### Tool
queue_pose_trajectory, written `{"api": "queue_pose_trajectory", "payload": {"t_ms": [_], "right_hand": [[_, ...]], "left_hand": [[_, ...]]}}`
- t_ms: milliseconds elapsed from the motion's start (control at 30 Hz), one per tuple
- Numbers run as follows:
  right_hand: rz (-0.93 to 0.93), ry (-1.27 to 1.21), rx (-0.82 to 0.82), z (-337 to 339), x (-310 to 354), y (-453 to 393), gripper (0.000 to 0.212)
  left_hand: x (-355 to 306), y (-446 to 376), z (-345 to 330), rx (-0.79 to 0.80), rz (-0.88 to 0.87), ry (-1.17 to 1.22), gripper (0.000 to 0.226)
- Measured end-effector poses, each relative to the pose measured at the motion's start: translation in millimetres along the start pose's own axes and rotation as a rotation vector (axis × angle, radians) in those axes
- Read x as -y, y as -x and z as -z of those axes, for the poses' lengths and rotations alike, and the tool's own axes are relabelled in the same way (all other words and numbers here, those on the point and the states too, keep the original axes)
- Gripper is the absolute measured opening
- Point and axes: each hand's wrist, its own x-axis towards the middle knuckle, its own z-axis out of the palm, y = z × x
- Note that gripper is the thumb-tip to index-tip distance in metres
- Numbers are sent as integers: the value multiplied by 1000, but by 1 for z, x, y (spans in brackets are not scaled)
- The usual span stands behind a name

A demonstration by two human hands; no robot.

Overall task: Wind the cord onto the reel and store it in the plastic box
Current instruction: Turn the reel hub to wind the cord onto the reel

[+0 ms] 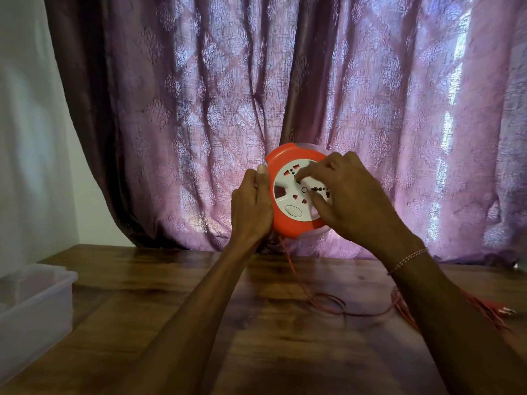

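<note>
Both forearms reach forward over the wooden worktop (256, 323), and between them the red cord (328, 305) lies in loose loops, with more of it bunched near the right forearm. One strand rises from these loops to the bottom of the orange cord reel (288, 223), which is held upright in the air in front of the purple curtain (199, 109).

The left hand (251, 206) holds the reel by its left rim, thumb up on the edge and its grip closed around the side. The right hand (350, 198) lies on the white socket face (285, 192) with fingers spread and bent; I judge the fingertips are pressing there to turn the face, not clamped on anything.

To wind well, I think the left hand must keep the housing steady while the right turns evenly, so the cord enters without kinks. The loops on the worktop could tangle.

The clear plastic box (37, 303) waits open at the far left, well apart from the reel.
</note>
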Motion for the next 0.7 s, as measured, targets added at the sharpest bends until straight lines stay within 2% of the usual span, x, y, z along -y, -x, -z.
{"api": "queue_pose_trajectory", "payload": {"t_ms": [100, 167, 400, 600, 700], "right_hand": [[64, 6, 292, 3, -1, 0, 52], [42, 83, 317, 1, 5, 2, 58], [-8, 219, 118, -4, 15, 7, 55], [-206, 130, -107, -12, 15, 5, 62], [-170, 98, -155, -14, 14, 4, 57]], "left_hand": [[0, 0, 1, 6, 22, 5, 55], [0, 1, 2, 11, 28, -3, 57], [-3, 3, 0, -10, -20, 31, 58], [-3, 2, 0, -27, -20, 43, 58], [-4, 2, 1, -29, -24, 40, 60]]}}
